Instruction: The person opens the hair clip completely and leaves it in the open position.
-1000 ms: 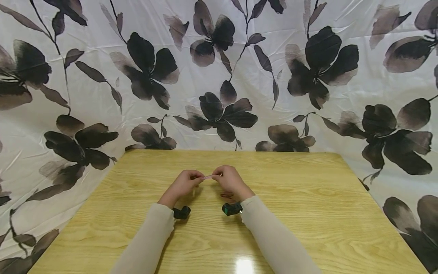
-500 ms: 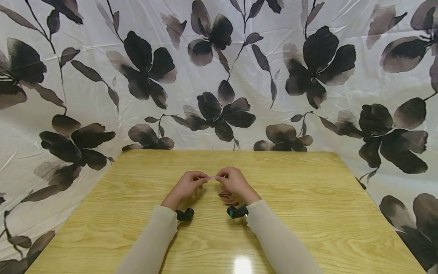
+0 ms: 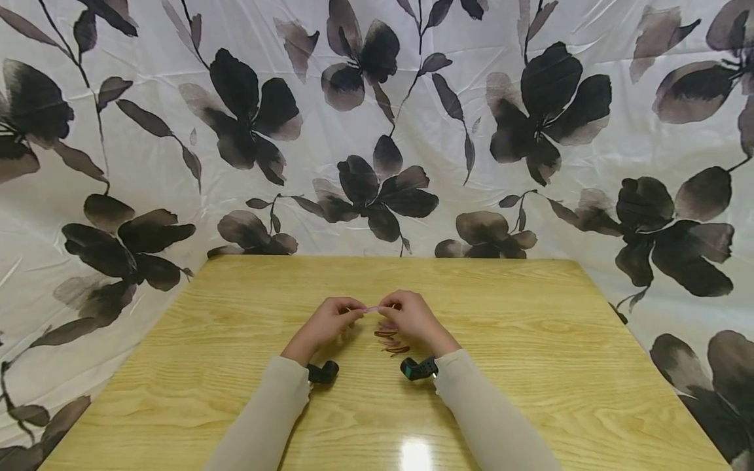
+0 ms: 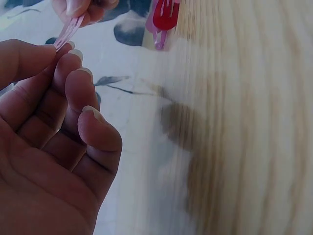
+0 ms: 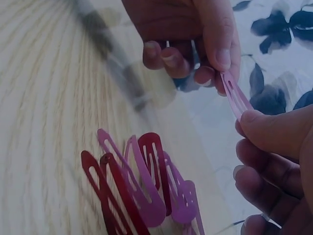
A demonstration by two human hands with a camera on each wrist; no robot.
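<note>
A pale pink snap hair clip (image 5: pixel 234 95) is stretched between my two hands above the table. My left hand (image 3: pixel 326 322) pinches one end between thumb and forefinger. At the other end, my right hand (image 3: pixel 412 318) grips the clip the same way. The left wrist view shows this hair clip (image 4: pixel 69 33) tilted, its slots visible and its tips covered by fingertips. Below the right hand lies a loose pile of hair clips, with red ones (image 5: pixel 128 200) and pink ones (image 5: pixel 152 213) overlapping. Part of that pile is cut off in the right wrist view.
The wood-grain table (image 3: pixel 530 366) spreads around both arms. Behind it and along its sides hangs a white cloth (image 3: pixel 459 39) printed with dark flowers. Black wrist devices (image 3: pixel 323 372) sit at both cuffs.
Both hands have shifted slightly to the right and nearer, still holding the pink hair clip between them. More of the clip pile shows from under the right hand.
</note>
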